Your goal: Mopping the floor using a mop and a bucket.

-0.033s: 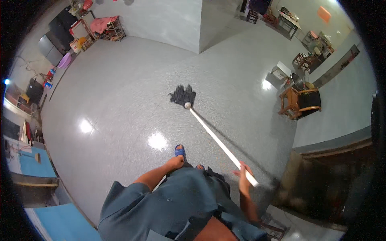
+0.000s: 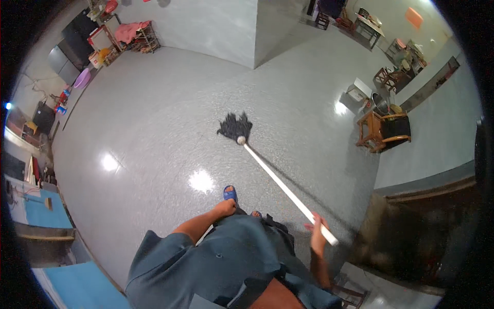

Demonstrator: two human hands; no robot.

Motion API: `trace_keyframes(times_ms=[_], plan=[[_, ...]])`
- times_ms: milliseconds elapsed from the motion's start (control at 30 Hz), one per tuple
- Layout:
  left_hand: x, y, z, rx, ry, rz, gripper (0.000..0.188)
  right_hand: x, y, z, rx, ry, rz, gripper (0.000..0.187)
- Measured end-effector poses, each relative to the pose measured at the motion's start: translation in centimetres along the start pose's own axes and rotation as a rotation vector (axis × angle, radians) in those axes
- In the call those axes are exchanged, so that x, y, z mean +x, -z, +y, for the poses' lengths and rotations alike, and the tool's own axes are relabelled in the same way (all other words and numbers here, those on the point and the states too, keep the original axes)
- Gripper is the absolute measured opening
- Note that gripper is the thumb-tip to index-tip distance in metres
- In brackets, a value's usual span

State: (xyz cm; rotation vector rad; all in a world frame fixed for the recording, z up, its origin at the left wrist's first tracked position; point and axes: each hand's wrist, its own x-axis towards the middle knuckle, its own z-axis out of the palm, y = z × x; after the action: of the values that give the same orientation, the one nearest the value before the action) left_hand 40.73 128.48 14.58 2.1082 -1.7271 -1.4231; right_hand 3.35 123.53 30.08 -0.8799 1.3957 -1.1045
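Observation:
A mop with a white handle [image 2: 280, 185] and dark string head [image 2: 235, 126] slants across the floor. Its strands fan out on the grey floor ahead of me, away from my feet. My right hand [image 2: 318, 233] is wrapped around the handle near its upper end, at the lower right. My left hand [image 2: 225, 207] is curled in front of my body, beside my dark trousers; whether anything is inside it is hidden. Just beyond that hand a blue slipper [image 2: 230, 193] shows on my foot, and part of the other foot shows further right.
The shiny grey floor [image 2: 149, 129] reflects several lights. On the right stand a wooden chair [image 2: 371, 131] and a white box [image 2: 359, 90]. A wall corner [image 2: 256, 56] juts out ahead. At the left are a purple basin [image 2: 82, 78] and a rack with pink cloth [image 2: 133, 32].
The mop head has slid slightly toward me and a touch to the right. My right hand has shifted right and a little nearer with the handle. My left hand looks unmoved.

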Motion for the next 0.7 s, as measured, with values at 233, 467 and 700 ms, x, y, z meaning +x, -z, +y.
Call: trace_keyframes(times_ms=[233, 467, 700], plan=[[2.3, 0.7, 1.4, 0.108, -0.103, -0.02, 0.028, -2.5, 10.7, 0.6, 0.275, 0.132, 0.237, 0.028], [1.8, 0.7, -0.6, 0.035, -0.028, 0.036, 0.027, 4.6, 3.0, 5.2, -0.101, 0.213, 0.14, 0.026], [-2.6, 0.2, -3.7, -0.177, 0.095, 0.193, 0.03, 13.3, -18.2, 6.2, 0.171, -0.23, -0.255, 0.037]])
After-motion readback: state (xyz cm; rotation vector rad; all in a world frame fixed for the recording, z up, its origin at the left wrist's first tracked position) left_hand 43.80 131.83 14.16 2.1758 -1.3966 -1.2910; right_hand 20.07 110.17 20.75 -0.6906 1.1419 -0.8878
